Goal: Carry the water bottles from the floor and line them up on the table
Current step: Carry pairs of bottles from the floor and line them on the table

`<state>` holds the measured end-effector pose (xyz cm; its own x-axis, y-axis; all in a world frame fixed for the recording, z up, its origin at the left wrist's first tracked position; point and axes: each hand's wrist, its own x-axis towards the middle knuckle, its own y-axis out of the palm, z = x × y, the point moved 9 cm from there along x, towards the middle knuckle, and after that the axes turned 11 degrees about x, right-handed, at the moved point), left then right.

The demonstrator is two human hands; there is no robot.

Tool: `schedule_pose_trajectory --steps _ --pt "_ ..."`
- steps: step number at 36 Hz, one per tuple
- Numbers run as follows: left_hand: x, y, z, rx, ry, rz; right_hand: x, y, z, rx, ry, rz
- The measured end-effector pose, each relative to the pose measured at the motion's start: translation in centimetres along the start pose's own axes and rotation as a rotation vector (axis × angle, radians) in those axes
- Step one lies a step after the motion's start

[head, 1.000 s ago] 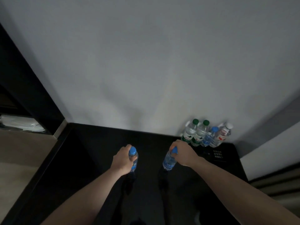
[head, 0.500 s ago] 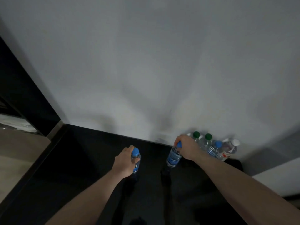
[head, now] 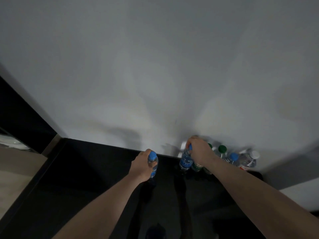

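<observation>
My left hand (head: 142,165) grips a blue-capped water bottle (head: 153,163) by its neck, upright over the black table (head: 86,178). My right hand (head: 200,150) holds a second blue-capped, blue-labelled bottle (head: 185,160) by its top, close to the wall and right beside a row of bottles. That row stands against the wall: a green-labelled bottle (head: 197,167) partly behind my wrist, a green-capped one (head: 222,150), a blue-capped one (head: 233,158) and a white-capped one (head: 249,160).
A pale grey wall (head: 155,75) rises straight behind the table. A dark vertical panel (head: 20,114) stands at the left, with light wood floor (head: 15,169) below it. A lighter surface (head: 300,192) lies at the right edge.
My right hand has carried its bottle away from me and to the right, up to the row by the wall. My left hand and its bottle moved forward slightly. The view tilted upward.
</observation>
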<state>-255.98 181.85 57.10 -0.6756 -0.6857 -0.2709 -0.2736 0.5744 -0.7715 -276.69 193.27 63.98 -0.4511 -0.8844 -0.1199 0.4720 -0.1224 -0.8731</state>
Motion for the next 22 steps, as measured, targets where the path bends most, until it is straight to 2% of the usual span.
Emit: schedule_pose_trajectory --steps 7,17,22 --pt "1.6 0.4 -1.5 -0.026 0.004 0.008 0.6 -0.6 -0.2 -0.013 -0.028 -0.038" --pt "3.7 1.6 -3.8 -0.053 -0.001 0.016 0.1 -0.7 -0.8 -0.004 -0.070 0.011" --pt "4.7 2.1 -5.6 -0.048 0.031 -0.005 -1.3 -2.0 -1.8 0.073 -0.077 -0.091"
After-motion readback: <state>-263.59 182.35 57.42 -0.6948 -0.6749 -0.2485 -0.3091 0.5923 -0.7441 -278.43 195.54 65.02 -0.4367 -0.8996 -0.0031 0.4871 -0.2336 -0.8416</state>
